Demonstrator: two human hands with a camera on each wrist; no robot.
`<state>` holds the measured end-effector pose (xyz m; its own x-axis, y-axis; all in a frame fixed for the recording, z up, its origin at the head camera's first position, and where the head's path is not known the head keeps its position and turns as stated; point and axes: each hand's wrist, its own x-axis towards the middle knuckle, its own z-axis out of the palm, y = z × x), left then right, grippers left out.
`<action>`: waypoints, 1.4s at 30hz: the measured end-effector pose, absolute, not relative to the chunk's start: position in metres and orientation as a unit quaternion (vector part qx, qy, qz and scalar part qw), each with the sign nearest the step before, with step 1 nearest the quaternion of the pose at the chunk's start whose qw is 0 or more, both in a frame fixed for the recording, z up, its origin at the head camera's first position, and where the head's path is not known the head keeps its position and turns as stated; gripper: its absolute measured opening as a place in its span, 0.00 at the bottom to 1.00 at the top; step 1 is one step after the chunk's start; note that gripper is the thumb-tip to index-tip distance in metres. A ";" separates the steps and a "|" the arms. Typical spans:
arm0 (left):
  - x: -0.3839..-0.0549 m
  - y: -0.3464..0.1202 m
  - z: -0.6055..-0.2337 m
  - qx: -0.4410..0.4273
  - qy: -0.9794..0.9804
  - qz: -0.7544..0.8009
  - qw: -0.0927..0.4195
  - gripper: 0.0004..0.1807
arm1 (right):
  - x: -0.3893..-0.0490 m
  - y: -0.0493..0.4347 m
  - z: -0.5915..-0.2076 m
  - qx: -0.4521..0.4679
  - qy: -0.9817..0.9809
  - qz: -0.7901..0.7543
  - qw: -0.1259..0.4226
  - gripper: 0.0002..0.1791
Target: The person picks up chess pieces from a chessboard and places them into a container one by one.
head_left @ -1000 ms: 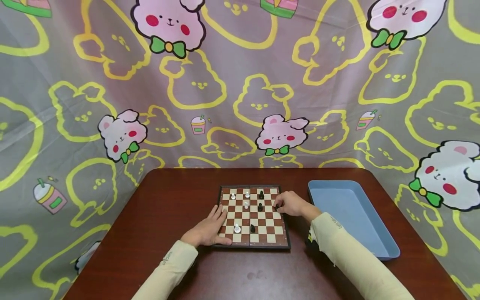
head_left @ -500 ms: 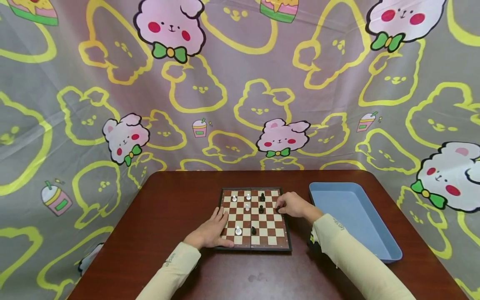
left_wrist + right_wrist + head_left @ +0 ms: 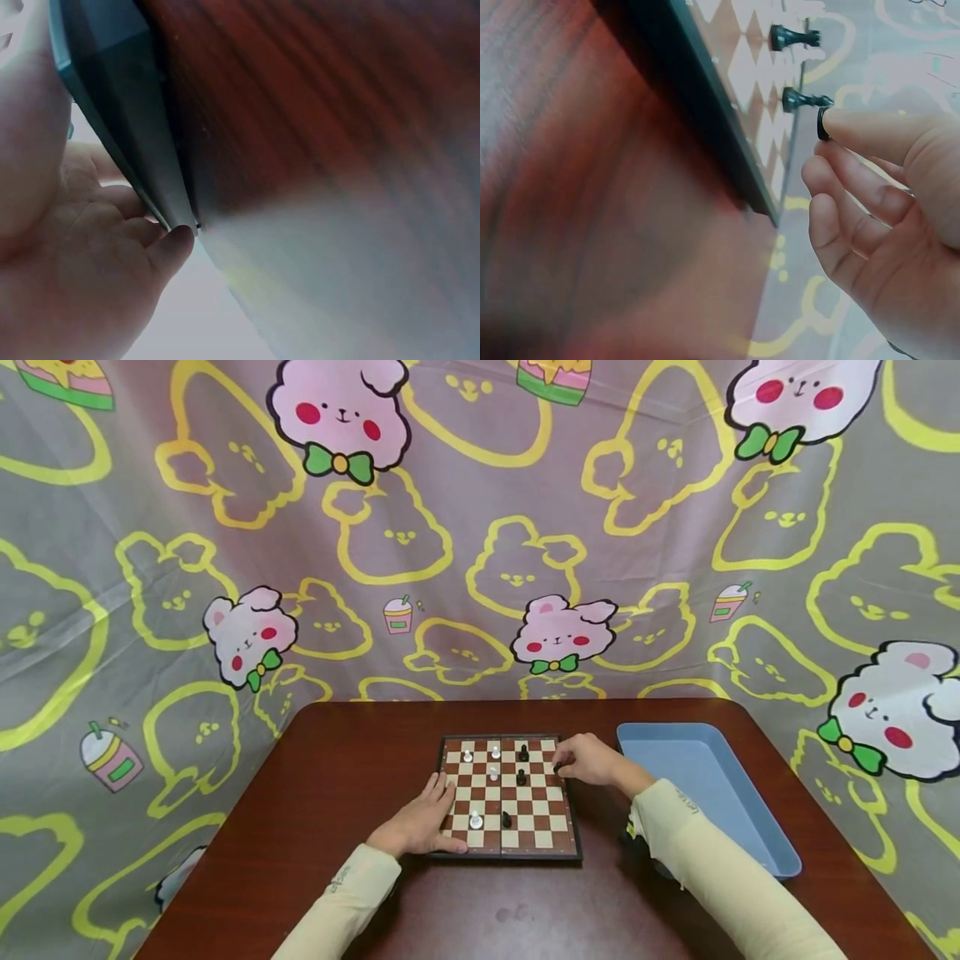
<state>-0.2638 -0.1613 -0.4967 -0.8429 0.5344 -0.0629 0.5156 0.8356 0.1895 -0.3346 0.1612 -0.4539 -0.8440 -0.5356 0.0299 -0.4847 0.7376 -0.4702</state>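
A brown-and-cream chessboard (image 3: 536,807) with a black rim lies on the table. My left hand (image 3: 423,818) rests on its left edge, fingers spread and thumb along the near left corner; in the left wrist view its fingers reach past the black rim (image 3: 127,127). At the board's right edge my right hand (image 3: 588,760) pinches a black chess piece (image 3: 823,124) between thumb and fingertips. Only its round base shows in the right wrist view, held off the squares; the fingers hide the rest. Black pieces (image 3: 521,777) and several white pieces (image 3: 476,819) stand on the board.
A shallow blue tray (image 3: 776,852) sits to the right of the board, partly behind my right sleeve. The dark wooden table (image 3: 360,752) has rounded far corners. A patterned cloth (image 3: 450,643) hangs behind it.
My right hand has moved slightly up and to the right, lifting the black chess piece off the board's right side. The left hand stays on the board's edge.
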 end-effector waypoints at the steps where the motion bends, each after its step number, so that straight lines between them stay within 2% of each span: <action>1: -0.264 -0.161 -0.497 0.274 0.956 0.085 0.058 0.62 | -0.335 0.163 -0.451 -0.276 0.930 -0.238 0.052 0.05; 10: -0.263 -0.160 -0.500 0.272 0.957 0.083 0.060 0.63 | -0.337 0.186 -0.439 -0.283 0.930 -0.233 0.025 0.06; 19: -0.261 -0.157 -0.501 0.272 0.955 0.089 0.074 0.64 | -0.337 0.216 -0.438 -0.247 0.937 -0.245 0.041 0.06; 29: -0.264 -0.158 -0.501 0.281 0.954 0.090 0.061 0.64 | -0.343 0.249 -0.429 -0.215 0.940 -0.260 0.039 0.06; 42: -0.266 -0.161 -0.500 0.278 0.954 0.090 0.071 0.65 | -0.344 0.283 -0.429 -0.186 0.941 -0.279 0.046 0.09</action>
<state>-0.2663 -0.1606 -0.4998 -0.8349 0.5438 -0.0857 0.5181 0.8288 0.2113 -0.3441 0.2831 -0.4293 -0.9266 -0.3758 0.0171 -0.3242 0.7748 -0.5428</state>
